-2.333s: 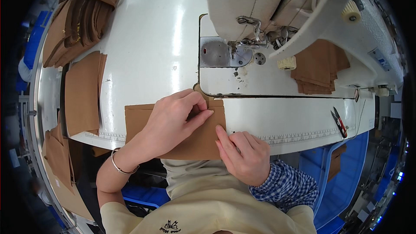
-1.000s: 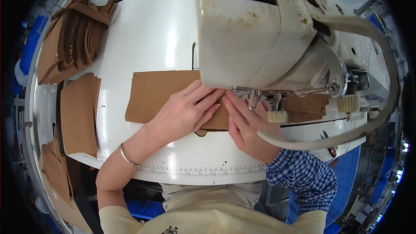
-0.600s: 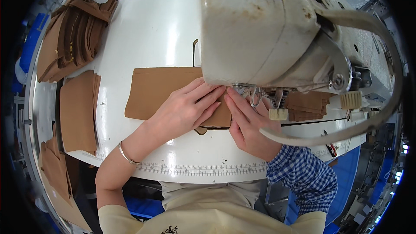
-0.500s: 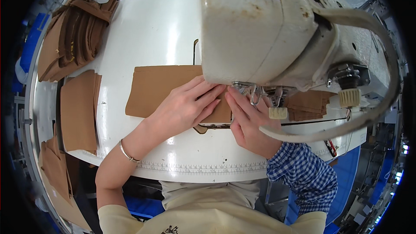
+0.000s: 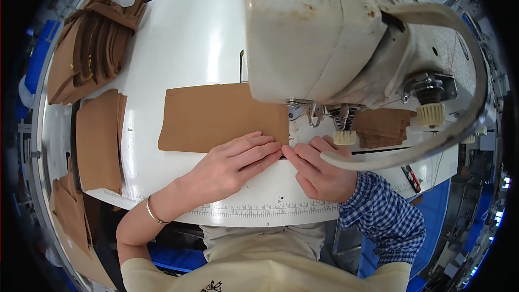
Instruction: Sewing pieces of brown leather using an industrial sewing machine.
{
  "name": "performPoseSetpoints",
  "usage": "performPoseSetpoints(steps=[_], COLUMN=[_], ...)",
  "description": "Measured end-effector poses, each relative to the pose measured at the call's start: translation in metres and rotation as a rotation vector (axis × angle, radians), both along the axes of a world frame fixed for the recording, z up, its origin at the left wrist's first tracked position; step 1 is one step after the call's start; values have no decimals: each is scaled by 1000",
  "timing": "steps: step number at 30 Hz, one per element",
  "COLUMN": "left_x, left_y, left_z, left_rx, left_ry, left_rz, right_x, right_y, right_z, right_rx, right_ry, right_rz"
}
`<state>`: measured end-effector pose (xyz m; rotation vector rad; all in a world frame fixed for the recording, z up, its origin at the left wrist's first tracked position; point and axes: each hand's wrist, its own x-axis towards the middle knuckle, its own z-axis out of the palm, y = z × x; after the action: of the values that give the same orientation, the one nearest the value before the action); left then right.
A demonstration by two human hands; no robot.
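Observation:
A rectangular brown fabric piece (image 5: pixel 216 111) lies flat on the white table, its right end beside the presser area of a sewing machine (image 5: pixel 294 38). My left hand (image 5: pixel 232 165) rests on the fabric's near edge with fingers stretched out flat. At the near right corner, my right hand (image 5: pixel 324 170) has its fingers curled, and the index fingertip meets the corner and my left fingertips. The thumb side of that pinch is partly hidden. A curved pale bar (image 5: pixel 411 157) of the machine passes just over the right hand.
Folded brown pieces (image 5: pixel 100 140) lie at the left edge, with a taller bundle (image 5: pixel 97 48) behind. Small brown pieces (image 5: pixel 384 127) sit right of the needle area. A red-and-black tool (image 5: pixel 411 178) lies at the right. A printed ruler (image 5: pixel 243 209) follows the table's front edge.
Both hands have come nearer to me, from beside the needle area to the fabric's near right corner. The fabric has shifted slightly nearer, and its right edge now shows. My right fingers have curled.

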<state>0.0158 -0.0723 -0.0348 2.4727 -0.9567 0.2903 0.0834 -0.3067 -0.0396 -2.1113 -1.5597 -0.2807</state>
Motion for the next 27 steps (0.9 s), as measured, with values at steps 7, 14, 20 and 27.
performPoseSetpoints(steps=[7,14,20,27], left_x=[24,48,56,60], left_y=[10,17,18,21], left_z=[-3,-2,2,2], left_rx=[-33,-87,-97,-51], left_ry=[14,35,55,9], left_rz=[19,68,115,103], right_x=[11,22,23,23], right_y=[4,8,7,7], right_z=[-5,-13,-10,-6], right_rx=[-26,-85,29,81], right_ry=[17,0,-17,-13], right_rz=[-87,-284,-228,-179])
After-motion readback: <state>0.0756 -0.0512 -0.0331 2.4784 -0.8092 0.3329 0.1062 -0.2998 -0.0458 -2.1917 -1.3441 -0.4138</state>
